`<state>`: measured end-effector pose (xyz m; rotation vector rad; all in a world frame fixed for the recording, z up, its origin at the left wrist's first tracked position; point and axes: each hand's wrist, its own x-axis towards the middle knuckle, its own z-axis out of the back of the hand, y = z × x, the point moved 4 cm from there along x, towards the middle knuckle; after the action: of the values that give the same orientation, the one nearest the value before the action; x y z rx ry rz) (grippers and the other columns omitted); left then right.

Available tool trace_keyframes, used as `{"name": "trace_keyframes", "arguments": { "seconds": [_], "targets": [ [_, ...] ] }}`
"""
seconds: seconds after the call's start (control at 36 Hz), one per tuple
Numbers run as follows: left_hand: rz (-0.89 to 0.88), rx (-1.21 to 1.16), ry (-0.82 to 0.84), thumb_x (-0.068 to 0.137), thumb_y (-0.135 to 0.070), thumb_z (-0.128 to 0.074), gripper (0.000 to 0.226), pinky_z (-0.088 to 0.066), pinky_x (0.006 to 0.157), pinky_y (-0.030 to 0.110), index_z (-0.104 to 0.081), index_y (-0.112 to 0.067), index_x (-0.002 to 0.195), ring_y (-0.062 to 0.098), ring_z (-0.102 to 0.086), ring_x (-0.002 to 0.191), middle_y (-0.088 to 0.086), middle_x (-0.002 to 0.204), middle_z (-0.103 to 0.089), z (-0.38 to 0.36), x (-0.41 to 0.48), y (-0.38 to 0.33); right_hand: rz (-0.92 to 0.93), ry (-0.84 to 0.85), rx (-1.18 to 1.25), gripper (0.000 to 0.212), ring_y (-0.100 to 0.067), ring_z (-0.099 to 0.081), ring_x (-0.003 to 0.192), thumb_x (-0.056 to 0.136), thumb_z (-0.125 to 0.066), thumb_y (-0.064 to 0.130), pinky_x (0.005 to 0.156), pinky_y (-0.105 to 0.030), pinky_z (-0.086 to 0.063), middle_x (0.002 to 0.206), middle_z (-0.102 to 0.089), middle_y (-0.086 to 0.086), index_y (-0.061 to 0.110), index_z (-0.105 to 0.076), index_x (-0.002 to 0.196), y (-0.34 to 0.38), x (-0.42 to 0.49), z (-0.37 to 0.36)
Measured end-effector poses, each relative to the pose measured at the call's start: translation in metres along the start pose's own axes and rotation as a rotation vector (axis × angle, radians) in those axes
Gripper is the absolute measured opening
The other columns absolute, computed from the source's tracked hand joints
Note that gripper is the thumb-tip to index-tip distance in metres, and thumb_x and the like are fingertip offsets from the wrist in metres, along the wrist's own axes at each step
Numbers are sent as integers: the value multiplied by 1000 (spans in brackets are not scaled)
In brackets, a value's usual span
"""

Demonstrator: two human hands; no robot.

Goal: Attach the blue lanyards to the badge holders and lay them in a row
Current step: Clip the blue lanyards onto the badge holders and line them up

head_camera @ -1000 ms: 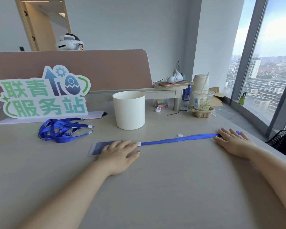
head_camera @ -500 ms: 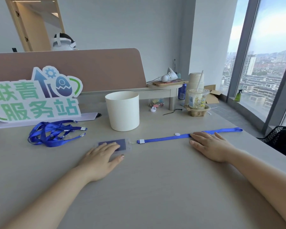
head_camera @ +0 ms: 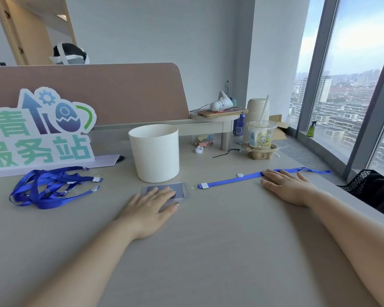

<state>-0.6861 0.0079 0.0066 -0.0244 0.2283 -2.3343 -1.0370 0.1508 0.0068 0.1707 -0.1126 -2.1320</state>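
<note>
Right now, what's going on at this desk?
A person is laying one badge set flat on the desk. The left hand presses open on the badge holder, and the right hand rests open on the blue lanyard, which is stretched out to the right. The lanyard's clip appears joined to the holder. A pile of blue lanyards lies untouched at the left, and a white tub stands behind the holder.
</note>
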Motion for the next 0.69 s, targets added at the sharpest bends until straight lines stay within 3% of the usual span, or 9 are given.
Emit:
{"name": "trace_keyframes", "arguments": {
  "seconds": [0.5,0.69],
  "targets": [
    [14,5,0,93,-62,-15,56,-2,119,38,-11,-44,147,1,6,144,-27,155,3,1,7,3,-26,-62,-9,54,-4,-6,145,92,-15,64,117,-43,7,154,-15,24,47,-17,143,-2,5,0],
    [10,11,-9,94,-61,-14,57,1,119,36,-8,-41,148,2,8,144,-23,156,6,1,4,1,-24,-66,-5,53,-7,-2,146,93,-16,62,117,-43,8,155,-10,23,47,-15,145,0,2,1]
  ]
}}
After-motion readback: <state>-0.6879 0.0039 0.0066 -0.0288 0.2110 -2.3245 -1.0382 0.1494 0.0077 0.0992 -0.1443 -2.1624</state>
